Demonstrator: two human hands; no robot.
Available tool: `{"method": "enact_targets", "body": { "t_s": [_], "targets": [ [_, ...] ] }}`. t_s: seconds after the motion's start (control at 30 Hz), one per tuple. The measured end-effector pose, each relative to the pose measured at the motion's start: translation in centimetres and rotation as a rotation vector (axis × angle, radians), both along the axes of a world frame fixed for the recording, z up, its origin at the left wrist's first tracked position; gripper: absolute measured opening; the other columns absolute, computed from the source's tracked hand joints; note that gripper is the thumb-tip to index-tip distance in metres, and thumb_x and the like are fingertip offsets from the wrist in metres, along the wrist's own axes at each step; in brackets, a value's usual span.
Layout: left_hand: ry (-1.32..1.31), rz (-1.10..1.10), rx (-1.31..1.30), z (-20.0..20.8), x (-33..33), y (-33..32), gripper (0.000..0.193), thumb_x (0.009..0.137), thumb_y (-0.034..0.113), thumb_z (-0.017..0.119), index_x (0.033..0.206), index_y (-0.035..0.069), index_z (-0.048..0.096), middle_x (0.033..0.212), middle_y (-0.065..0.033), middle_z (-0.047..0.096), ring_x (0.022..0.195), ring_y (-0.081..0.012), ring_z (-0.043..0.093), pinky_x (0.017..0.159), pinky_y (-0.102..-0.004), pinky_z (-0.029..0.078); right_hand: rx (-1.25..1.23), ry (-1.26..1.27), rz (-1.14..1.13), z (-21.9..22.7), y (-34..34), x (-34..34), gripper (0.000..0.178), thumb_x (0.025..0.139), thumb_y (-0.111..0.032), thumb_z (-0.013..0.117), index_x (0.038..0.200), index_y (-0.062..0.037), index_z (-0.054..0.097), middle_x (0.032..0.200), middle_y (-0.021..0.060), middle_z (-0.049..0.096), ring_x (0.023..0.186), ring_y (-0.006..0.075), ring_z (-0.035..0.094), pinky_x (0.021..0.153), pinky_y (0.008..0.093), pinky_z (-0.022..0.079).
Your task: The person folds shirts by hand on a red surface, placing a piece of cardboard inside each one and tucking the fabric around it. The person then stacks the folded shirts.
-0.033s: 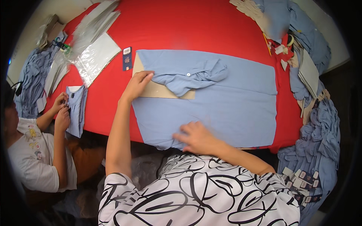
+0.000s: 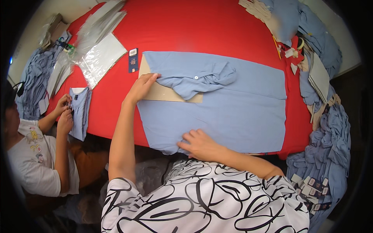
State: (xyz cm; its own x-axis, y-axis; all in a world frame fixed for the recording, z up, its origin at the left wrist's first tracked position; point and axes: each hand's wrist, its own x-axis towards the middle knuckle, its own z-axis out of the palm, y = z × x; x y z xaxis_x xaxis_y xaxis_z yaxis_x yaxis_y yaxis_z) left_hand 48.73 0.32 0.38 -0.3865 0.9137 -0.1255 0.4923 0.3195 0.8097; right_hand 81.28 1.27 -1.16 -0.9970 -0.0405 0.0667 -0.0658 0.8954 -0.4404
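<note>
A light blue shirt (image 2: 241,120) is spread before me, with a folded piece showing a white button (image 2: 196,77) bunched on top. Beneath that bunched cloth a beige cardboard sheet (image 2: 171,95) is partly covered. My left hand (image 2: 143,88) rests at the cardboard's left part, its fingertips together on the end of the bunched cloth; the thumb is partly hidden. Over the shirt's near edge my right hand (image 2: 200,144) lies with bent, slightly parted fingers and grips nothing visible.
A dark blue tag (image 2: 133,61) lies on the red tablecloth (image 2: 194,23). Clear plastic bags (image 2: 103,58) lie at far left. A co-worker's hands (image 2: 65,110) hold a folded blue garment (image 2: 80,112). Blue garments (image 2: 330,143) with tags hang at right.
My right hand has settled slightly lower on the shirt, its fingers less blurred and more bent. My left hand keeps its place. The whole view has shifted slightly.
</note>
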Motion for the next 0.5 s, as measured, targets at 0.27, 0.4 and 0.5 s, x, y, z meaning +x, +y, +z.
{"method": "enact_targets", "body": {
  "t_s": [0.27, 0.4, 0.5],
  "targets": [
    [-0.371, 0.042, -0.23, 1.5, -3.3, 0.6, 0.079, 0.096, 0.07, 0.025, 0.128, 0.009, 0.065, 0.138, -0.0167, 0.055, 0.132, -0.0323, 0.046, 0.113, -0.0368, 0.031, -0.258, 0.149, -0.279, 5.1, 14.9, -13.4, 0.018, 0.088, -0.02, 0.062, 0.095, -0.0043, 0.063, 0.092, 0.0142, 0.065, 0.086, 0.0298, 0.063, 0.075, 0.0406, 0.049],
    [-0.288, 0.158, -0.213, 0.9, -2.3, 0.9, 0.063, 0.094, 0.053, 0.05, 0.131, 0.003, 0.058, 0.135, -0.0188, 0.056, 0.126, -0.031, 0.051, 0.108, -0.0363, 0.035, -0.131, 0.519, -0.912, 4.7, 22.3, -7.5, 0.026, 0.087, -0.026, 0.067, 0.1, -0.0042, 0.061, 0.102, 0.0103, 0.061, 0.086, 0.0252, 0.057, 0.077, 0.0351, 0.047],
    [0.169, 0.002, -0.257, 1.3, -0.2, 0.9, 0.046, 0.089, 0.026, 0.064, 0.124, -0.002, 0.058, 0.132, -0.0176, 0.057, 0.119, -0.0325, 0.054, 0.102, -0.0372, 0.041, -0.05, 0.321, -0.917, 3.4, 18.1, 4.7, 0.029, 0.083, -0.023, 0.071, 0.101, -0.0042, 0.059, 0.105, 0.0126, 0.057, 0.092, 0.0265, 0.054, 0.08, 0.0333, 0.045]
  ]
}}
